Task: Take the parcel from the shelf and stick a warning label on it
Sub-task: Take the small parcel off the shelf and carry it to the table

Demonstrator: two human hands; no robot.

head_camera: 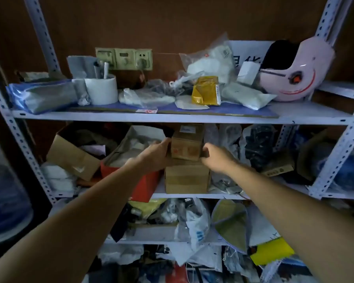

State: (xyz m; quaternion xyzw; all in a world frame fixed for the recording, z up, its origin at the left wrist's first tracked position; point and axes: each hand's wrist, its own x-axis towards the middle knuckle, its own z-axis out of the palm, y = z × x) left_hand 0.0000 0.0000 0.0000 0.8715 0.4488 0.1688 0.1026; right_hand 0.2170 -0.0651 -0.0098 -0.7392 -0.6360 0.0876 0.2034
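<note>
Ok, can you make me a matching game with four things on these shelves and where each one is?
Things:
1. pink helmet with a red smile
2. small brown cardboard parcel
3. white round tub
4. shiny yellow packet

Places:
A. top shelf, left part, with rolled papers standing in it
B. middle shelf, between the left hand and right hand, on top of a bigger cardboard box
C. top shelf, far right end
D. top shelf, middle, among clear plastic bags

Pairs: 1-C, 2-B, 3-A, 4-D
</note>
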